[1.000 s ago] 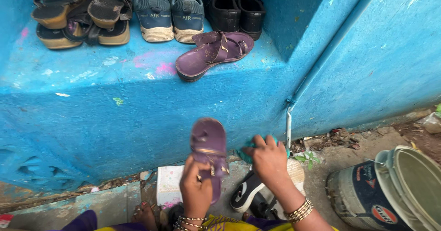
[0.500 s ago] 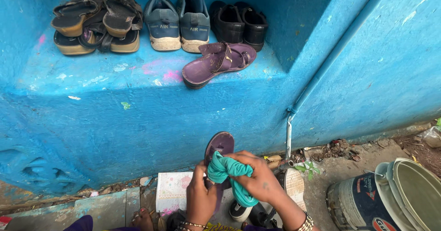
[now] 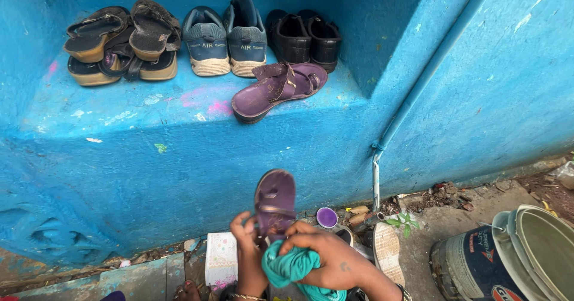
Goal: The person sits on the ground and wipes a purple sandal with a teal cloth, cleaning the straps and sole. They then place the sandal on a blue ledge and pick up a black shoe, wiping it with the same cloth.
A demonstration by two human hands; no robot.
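Left hand (image 3: pixel 248 247) closed around the lower end of a purple strapped sandal (image 3: pixel 274 202), holding it upright, toe up. Right hand (image 3: pixel 332 262) clenched on a bunched teal cloth (image 3: pixel 291 268), pressed against the sandal's heel, just right of the left hand. Matching purple sandal (image 3: pixel 278 88) on the blue ledge (image 3: pixel 119 121) well above both hands.

Ledge (image 3: pixel 119 121), far: sandals (image 3: pixel 119 43) left, sneakers (image 3: pixel 226 35) centre, shoes (image 3: pixel 304 35) right, single sandal (image 3: pixel 278 88) before them. Floor, near: held sandal (image 3: pixel 275 199) between hands, box (image 3: pixel 221 258) left, pipe (image 3: pixel 375 175) and bucket (image 3: pixel 508 259) right.
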